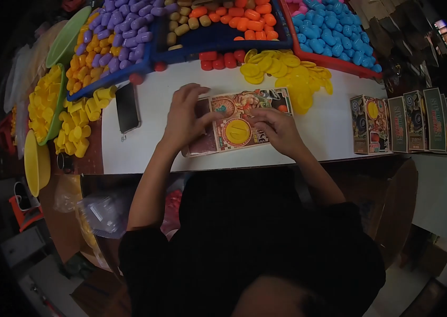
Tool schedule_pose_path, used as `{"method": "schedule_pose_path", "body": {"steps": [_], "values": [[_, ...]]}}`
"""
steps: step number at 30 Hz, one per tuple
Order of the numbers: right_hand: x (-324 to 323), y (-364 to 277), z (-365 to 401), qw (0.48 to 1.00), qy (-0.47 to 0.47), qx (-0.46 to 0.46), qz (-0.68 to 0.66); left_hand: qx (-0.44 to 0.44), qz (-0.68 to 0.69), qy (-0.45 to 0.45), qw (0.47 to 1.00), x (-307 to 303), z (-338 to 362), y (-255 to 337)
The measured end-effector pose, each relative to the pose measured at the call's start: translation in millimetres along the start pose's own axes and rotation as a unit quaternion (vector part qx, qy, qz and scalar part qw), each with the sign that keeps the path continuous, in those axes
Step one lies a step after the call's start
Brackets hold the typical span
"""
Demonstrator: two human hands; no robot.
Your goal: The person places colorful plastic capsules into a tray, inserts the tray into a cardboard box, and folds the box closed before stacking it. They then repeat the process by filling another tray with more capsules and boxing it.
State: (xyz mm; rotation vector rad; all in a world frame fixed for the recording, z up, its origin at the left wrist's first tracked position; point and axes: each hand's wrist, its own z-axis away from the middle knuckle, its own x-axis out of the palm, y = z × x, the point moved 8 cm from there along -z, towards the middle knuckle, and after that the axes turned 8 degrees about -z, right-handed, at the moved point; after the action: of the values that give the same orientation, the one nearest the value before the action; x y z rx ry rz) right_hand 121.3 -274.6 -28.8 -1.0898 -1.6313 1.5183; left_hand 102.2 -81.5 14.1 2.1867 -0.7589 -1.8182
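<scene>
A flat, brightly printed cardboard box (260, 138) lies slightly tilted on the white table top in front of me. A round yellow disc (236, 132) shows on its face. My left hand (185, 119) rests over the box's left end, its thumb stretched across the printed face and its fingers apart. Over the right half of the box is my right hand (279, 129), fingers bent and drawn together close to the disc. Whatever may be between those fingertips is too small to make out.
Loose yellow discs (300, 79) and red pieces (220, 61) lie behind the box. Trays of purple (128, 26), orange (252, 24) and blue capsules (329, 31) line the back. A phone (127, 108) and yellow cups (72, 134) lie left; printed boxes (400, 124) stand right.
</scene>
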Motion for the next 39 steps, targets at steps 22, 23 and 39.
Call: {"method": "schedule_pose_path", "body": {"steps": [22, 23, 39], "values": [[16, -32, 13, 0.958, -0.087, -0.148, 0.231, -0.292, 0.223, -0.035, 0.929, 22, 29, -82], [22, -27, 21, 0.951, -0.264, -0.079, 0.142, -0.328, 0.284, -0.050, 0.900, 25, 35, -87], [-11, -160, 15, 0.906, 0.149, -0.319, 0.235, -0.062, 0.360, 0.181, 0.913, -99, 5, 42]]}}
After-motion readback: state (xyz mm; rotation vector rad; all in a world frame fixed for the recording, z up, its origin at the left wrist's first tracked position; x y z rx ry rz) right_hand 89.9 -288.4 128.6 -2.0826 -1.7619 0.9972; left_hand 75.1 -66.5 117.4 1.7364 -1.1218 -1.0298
